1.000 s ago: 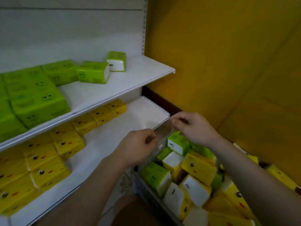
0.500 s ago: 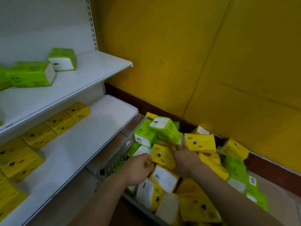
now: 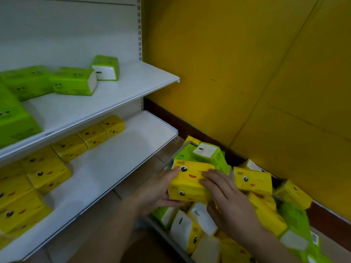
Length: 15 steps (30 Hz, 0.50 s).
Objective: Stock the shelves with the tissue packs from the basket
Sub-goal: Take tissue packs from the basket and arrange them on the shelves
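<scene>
- Two white metal shelves point(image 3: 117, 95) at left, one above the other, against a white slotted back panel; mustard-yellow wall point(image 3: 247, 73) at right, with a dark brown skirting strip point(image 3: 190, 126) along its foot.
- Upper shelf: green film-wrapped tissue packs point(image 3: 74, 81) with cartoon eyes, loosely laid, one turned white end outward.
- Lower shelf point(image 3: 121, 158): yellow film-wrapped tissue packs point(image 3: 47, 175) with cartoon faces, packed toward the left, right part bare.
- On the floor beside the lower shelf's end: grey basket point(image 3: 167, 234), heaped with yellow and green packs lying at all angles, some white ends up.
- Held above the heap: a stack of two yellow face-printed packs point(image 3: 190, 184), faces toward the camera.
- Left hand point(image 3: 155, 192) gripping the stack's left end, thumb on the front near the top, fingers curled beneath.
- Right hand point(image 3: 226, 200) gripping the right end, fingers spread over the front, thumb under the lower edge.
- Packs blocky, rectangular, soft-cornered, glossy wrap; shelf edges smooth, rounded lip.
</scene>
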Tool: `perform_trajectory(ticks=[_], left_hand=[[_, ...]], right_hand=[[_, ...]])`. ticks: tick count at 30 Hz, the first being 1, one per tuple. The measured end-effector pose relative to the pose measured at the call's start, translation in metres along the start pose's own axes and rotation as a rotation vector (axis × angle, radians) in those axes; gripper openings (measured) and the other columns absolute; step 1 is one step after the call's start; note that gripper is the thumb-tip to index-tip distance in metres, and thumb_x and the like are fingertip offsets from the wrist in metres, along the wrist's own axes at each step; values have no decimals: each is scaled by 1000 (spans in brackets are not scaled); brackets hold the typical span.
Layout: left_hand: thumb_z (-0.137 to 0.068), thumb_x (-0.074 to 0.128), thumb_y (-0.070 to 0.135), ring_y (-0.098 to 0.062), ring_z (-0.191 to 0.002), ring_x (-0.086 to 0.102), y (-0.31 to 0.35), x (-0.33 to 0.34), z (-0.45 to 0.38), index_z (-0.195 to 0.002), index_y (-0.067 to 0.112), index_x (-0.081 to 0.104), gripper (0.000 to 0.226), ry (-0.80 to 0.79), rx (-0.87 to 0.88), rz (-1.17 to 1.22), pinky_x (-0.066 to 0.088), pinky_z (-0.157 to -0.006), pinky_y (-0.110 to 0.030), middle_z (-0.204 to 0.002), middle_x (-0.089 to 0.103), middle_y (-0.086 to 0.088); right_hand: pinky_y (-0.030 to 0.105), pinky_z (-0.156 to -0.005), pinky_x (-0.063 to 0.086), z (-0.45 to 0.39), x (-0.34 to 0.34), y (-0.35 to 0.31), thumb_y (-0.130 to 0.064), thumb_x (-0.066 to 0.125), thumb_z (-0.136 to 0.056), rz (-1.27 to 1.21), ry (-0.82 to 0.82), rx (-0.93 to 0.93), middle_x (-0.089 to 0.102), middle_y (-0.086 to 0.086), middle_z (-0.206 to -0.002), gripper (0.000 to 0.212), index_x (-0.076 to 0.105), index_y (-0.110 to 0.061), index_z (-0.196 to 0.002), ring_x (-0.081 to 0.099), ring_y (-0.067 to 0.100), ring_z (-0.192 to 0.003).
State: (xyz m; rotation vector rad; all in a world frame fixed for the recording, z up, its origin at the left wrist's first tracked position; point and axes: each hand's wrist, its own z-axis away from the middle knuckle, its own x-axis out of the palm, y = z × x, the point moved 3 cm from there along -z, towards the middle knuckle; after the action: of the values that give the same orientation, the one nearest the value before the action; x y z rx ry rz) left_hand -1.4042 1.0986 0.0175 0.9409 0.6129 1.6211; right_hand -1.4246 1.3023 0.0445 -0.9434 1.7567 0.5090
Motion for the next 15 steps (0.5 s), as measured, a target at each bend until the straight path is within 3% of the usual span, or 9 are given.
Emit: perform_trajectory(ticks=[4, 7, 9, 11, 15], left_hand=[[-92, 66, 21, -23, -101, 70, 18, -31, 17, -126, 23, 55, 35, 165, 211, -30, 60, -81, -44, -121, 67, -2], [-88, 70, 13, -28, -101, 70, 34, -62, 32, -127, 27, 52, 45, 208, 267, 1, 60, -81, -47, -119, 67, -8], [-86, 72, 11, -29, -100, 70, 44, -78, 44, -128, 27, 51, 50, 202, 285, 6, 60, -80, -46, -120, 66, -11], [-86, 72, 12, -31, -103, 69, 48, -90, 55, -130, 27, 50, 51, 196, 280, -8, 60, -79, -44, -122, 63, -14], [-89, 71, 22, -33, -110, 66, 44, -128, 75, -136, 27, 43, 55, 304, 227, 77, 59, -84, -49, -133, 56, -11]], right_hand=[[34, -110, 38, -16, 4, -12, -30, 71, -85, -241, 123, -44, 49, 3, -140, 40, 63, -12, -121, 42, 22, -137], [33, -101, 46, -44, 2, -17, -50, 58, -91, -497, 191, 258, 46, -7, -139, 49, 55, -21, -130, 46, 11, -131], [35, -95, 53, -68, 11, -28, -63, 57, -85, -849, 75, 505, 46, -21, -136, 64, 40, -37, -142, 52, 3, -123], [41, -92, 55, -93, 30, -43, -63, 65, -75, -1130, -108, 626, 54, -29, -127, 76, 35, -46, -143, 61, 3, -112], [50, -87, 56, -135, 67, -75, -58, 75, -73, -1182, -174, 747, 63, -4, -124, 74, 46, -32, -136, 66, 17, -105]])
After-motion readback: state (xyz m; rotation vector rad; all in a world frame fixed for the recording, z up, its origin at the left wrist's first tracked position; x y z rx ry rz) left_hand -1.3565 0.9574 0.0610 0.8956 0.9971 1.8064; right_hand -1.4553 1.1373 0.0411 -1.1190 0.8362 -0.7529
